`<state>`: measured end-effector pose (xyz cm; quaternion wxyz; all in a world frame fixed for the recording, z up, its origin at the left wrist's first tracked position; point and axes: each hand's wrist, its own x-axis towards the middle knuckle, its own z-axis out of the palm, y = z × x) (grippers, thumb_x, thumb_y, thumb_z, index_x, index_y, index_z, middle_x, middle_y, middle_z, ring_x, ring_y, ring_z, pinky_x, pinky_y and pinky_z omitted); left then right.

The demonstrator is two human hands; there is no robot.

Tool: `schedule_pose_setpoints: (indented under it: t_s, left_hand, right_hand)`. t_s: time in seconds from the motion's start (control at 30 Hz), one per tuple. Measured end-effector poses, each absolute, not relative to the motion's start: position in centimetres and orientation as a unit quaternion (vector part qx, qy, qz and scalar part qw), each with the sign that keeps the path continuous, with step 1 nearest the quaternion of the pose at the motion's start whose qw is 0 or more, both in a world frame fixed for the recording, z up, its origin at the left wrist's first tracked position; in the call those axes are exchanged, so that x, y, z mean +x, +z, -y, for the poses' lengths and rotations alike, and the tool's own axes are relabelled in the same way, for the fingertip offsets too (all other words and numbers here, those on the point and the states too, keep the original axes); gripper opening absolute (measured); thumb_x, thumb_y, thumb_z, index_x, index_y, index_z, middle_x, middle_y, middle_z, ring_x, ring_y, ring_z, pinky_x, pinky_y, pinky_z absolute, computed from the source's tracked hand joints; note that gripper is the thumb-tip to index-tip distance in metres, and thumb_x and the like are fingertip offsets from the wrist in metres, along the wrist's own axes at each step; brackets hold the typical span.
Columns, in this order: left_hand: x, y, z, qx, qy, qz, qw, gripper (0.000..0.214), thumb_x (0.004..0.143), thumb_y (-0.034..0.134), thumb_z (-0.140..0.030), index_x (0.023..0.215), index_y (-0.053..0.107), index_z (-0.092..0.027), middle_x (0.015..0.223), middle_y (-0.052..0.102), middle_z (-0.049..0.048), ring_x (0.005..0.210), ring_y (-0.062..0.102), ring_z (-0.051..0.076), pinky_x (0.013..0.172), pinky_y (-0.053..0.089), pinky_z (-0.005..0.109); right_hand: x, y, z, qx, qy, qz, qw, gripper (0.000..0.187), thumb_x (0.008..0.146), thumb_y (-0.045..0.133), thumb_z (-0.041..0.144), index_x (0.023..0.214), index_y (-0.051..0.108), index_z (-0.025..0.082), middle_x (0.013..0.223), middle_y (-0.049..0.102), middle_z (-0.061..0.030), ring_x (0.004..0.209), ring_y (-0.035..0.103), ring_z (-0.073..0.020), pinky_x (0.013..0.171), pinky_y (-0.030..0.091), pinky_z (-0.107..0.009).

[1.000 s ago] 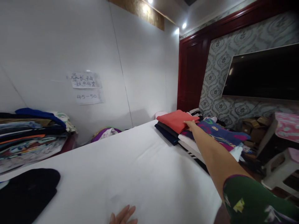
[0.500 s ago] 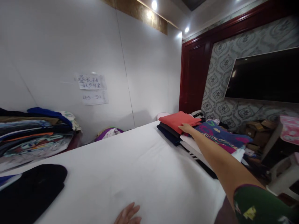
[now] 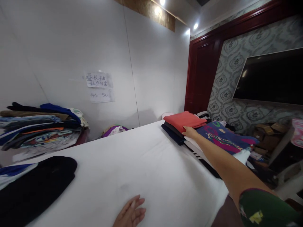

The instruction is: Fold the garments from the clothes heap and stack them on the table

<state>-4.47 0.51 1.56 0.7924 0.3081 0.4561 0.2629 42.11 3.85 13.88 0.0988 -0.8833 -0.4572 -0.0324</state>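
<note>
A coral-red folded garment [image 3: 187, 119] lies on top of dark folded clothes [image 3: 174, 134] at the far right of the white-covered table. My right hand [image 3: 190, 132], arm stretched out, is closed on its near edge; part of the fingers is hidden by the cloth. Beside that pile, a blue patterned garment [image 3: 227, 135] rests over lighter folded ones, partly behind my forearm. Low in the middle, my left hand [image 3: 131, 212] hovers by the table surface with fingers slightly curled and apart, holding nothing.
A black garment [image 3: 47, 186] with blue and white cloth lies at the table's left. Beyond the left edge stands a tall stack of folded clothes [image 3: 47, 126]. A purple-rimmed bundle [image 3: 115, 130] sits by the white wall. Cardboard boxes [image 3: 267, 132] are at the right.
The view has turned slightly left, showing more of the black garment and the stack. My left hand has come further into view. My right hand stays at the coral garment.
</note>
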Motion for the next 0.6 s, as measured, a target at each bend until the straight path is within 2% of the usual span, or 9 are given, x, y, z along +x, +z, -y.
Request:
schedule_pose_setpoints:
  t_s: [0.07, 0.17, 0.27, 0.37, 0.43, 0.53, 0.6]
  left_hand:
    - [-4.4, 1.7, -0.4, 0.313, 0.268, -0.450, 0.792, 0.065, 0.034, 0.085, -0.057, 0.089, 0.070, -0.026, 0.104, 0.072, 0.0053, 0.091, 0.067, 0.029, 0.093, 0.051, 0.037]
    - [-4.3, 1.9, -0.2, 0.308, 0.267, -0.463, 0.787, 0.069, 0.030, 0.086, -0.058, 0.088, 0.070, -0.025, 0.103, 0.072, 0.0062, 0.090, 0.067, 0.029, 0.091, 0.052, 0.036]
    - [-4.3, 2.1, -0.1, 0.318, 0.266, -0.461, 0.784, 0.069, 0.032, 0.086, -0.058, 0.090, 0.070, -0.024, 0.105, 0.071, 0.0078, 0.091, 0.067, 0.030, 0.091, 0.052, 0.037]
    - [-4.4, 2.2, 0.0, 0.333, 0.264, -0.451, 0.785, 0.068, 0.038, 0.084, -0.058, 0.095, 0.069, -0.024, 0.109, 0.070, 0.0076, 0.095, 0.066, 0.030, 0.093, 0.051, 0.036]
    - [-4.5, 2.1, -0.1, 0.341, 0.260, -0.448, 0.785, 0.068, 0.039, 0.084, -0.059, 0.095, 0.069, -0.024, 0.109, 0.071, 0.0069, 0.096, 0.066, 0.029, 0.094, 0.051, 0.036]
    - [-4.6, 1.7, -0.1, 0.353, 0.264, -0.440, 0.783, 0.067, 0.039, 0.084, -0.060, 0.093, 0.069, -0.024, 0.104, 0.072, 0.0066, 0.093, 0.067, 0.029, 0.094, 0.051, 0.037]
    - [-4.5, 1.6, 0.0, 0.360, 0.264, -0.435, 0.782, 0.064, 0.041, 0.083, -0.059, 0.093, 0.070, -0.024, 0.104, 0.072, 0.0069, 0.092, 0.067, 0.029, 0.094, 0.051, 0.037]
  right_hand:
    - [41.1, 14.2, -3.6, -0.887, -0.035, 0.455, 0.079, 0.052, 0.079, 0.063, 0.029, 0.128, 0.052, 0.015, 0.117, 0.065, -0.0165, 0.109, 0.060, -0.0286, 0.089, 0.044, -0.035]
    - [38.8, 14.9, -3.2, -0.886, -0.056, 0.456, 0.061, 0.045, 0.078, 0.065, 0.026, 0.119, 0.057, 0.012, 0.108, 0.067, -0.0202, 0.104, 0.062, -0.0318, 0.088, 0.043, -0.041]
    - [36.5, 15.8, -3.0, -0.871, -0.086, 0.479, 0.070, 0.033, 0.087, 0.054, 0.032, 0.115, 0.059, 0.014, 0.112, 0.064, -0.0205, 0.110, 0.057, -0.0323, 0.094, 0.038, -0.045]
    - [35.6, 16.1, -3.4, -0.836, -0.134, 0.522, 0.102, 0.041, 0.094, 0.041, 0.036, 0.131, 0.048, 0.020, 0.137, 0.049, -0.0174, 0.130, 0.040, -0.0299, 0.104, 0.029, -0.044]
    - [36.0, 15.6, -3.6, -0.830, -0.140, 0.531, 0.099, 0.052, 0.092, 0.044, 0.034, 0.141, 0.036, 0.021, 0.150, 0.033, -0.0158, 0.138, 0.026, -0.0295, 0.109, 0.021, -0.046]
    - [37.1, 13.8, -3.6, -0.854, -0.093, 0.510, 0.054, 0.065, 0.084, 0.058, 0.029, 0.143, 0.033, 0.018, 0.152, 0.026, -0.0205, 0.139, 0.025, -0.0330, 0.107, 0.022, -0.053]
    - [37.4, 12.6, -3.4, -0.858, -0.080, 0.505, 0.040, 0.066, 0.080, 0.062, 0.026, 0.140, 0.037, 0.016, 0.152, 0.025, -0.0233, 0.138, 0.027, -0.0347, 0.106, 0.022, -0.054]
